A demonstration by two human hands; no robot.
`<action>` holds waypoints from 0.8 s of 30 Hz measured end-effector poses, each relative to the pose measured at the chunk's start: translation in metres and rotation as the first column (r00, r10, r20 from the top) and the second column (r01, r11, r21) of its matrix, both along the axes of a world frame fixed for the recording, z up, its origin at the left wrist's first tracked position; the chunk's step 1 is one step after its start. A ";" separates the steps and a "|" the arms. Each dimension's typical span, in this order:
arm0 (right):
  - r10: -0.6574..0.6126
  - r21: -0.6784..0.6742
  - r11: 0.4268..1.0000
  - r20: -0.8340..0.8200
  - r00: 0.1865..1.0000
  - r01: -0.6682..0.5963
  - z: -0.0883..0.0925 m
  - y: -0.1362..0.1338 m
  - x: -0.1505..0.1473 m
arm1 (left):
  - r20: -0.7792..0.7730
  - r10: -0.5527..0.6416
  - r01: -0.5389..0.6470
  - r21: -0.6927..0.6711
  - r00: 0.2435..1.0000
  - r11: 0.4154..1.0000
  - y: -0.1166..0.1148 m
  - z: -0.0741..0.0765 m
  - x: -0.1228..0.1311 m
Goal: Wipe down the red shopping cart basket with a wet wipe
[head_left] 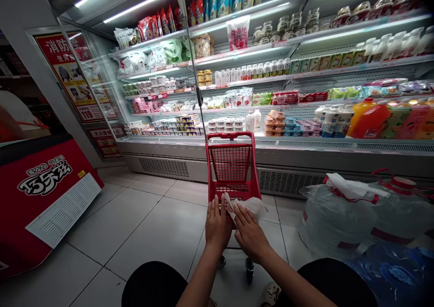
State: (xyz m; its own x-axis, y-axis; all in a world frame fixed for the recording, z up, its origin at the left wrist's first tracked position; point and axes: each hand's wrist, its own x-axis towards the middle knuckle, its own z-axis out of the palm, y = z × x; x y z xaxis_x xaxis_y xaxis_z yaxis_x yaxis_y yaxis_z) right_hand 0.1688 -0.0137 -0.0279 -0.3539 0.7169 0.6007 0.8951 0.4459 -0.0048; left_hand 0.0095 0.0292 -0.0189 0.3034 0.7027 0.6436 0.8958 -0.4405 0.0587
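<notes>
A small red shopping cart (231, 185) stands before me on the tiled floor. My left hand (218, 223) lies flat on its near end, fingers stretched out, with nothing visible in it. Over a crumpled white cloth (252, 205) rests my right hand (250, 232), which presses it against the cart's near right side. The right fingers are straight and close together, and part of the cloth shows beyond them. The right thumb and the underside of both palms are hidden. Small wheels (249, 267) show below the cart.
A long refrigerated display (230, 139) full of packaged goods runs behind the cart. A thin pole (193, 67) rises from beside the cart. Large water jugs (339, 216) stand on the right, and a red chest freezer (44, 198) at the left.
</notes>
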 end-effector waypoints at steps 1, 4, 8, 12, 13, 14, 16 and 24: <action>-0.003 -0.003 1.000 0.003 1.000 0.003 0.000 0.000 0.001 | -0.004 -0.024 0.024 -0.007 1.000 1.000 -0.004 0.001 0.001; -0.008 -0.015 1.000 0.014 1.000 0.008 0.000 -0.001 0.006 | -0.030 -0.079 0.078 -0.033 0.996 0.996 -0.015 0.003 0.001; -0.017 -0.029 0.999 0.001 1.000 0.017 -0.001 -0.002 0.004 | -0.042 -0.057 0.055 -0.056 0.997 0.997 -0.026 0.004 0.009; 0.029 -0.048 0.998 -0.036 0.999 -0.031 0.000 -0.001 -0.005 | -0.042 -0.082 0.079 -0.066 0.996 0.995 -0.036 0.004 0.016; 0.049 -0.055 0.997 -0.046 0.998 -0.052 0.001 -0.001 -0.004 | -0.041 -0.104 0.101 -0.075 0.994 0.992 -0.037 0.004 0.015; 0.070 -0.063 0.995 -0.055 0.996 -0.074 0.002 -0.001 -0.003 | -0.043 -0.137 0.133 -0.089 0.990 0.987 -0.037 0.004 0.013; 0.101 -0.079 0.991 -0.072 0.992 -0.107 0.004 -0.001 0.004 | -0.058 -0.223 0.215 -0.115 0.973 0.970 -0.033 0.008 0.005; 0.029 -0.134 0.990 -0.175 0.984 -0.053 0.007 -0.010 0.037 | -0.149 -0.238 0.218 -0.142 0.960 0.966 0.003 0.032 -0.027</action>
State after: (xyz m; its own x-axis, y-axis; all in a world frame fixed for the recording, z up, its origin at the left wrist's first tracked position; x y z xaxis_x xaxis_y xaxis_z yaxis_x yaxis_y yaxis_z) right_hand 0.2054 -0.0234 -0.0211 -0.2844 0.7841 0.5517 0.8566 0.4662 -0.2209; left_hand -0.0177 0.0321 0.0127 0.5587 0.6730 0.4847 0.7742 -0.6328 -0.0138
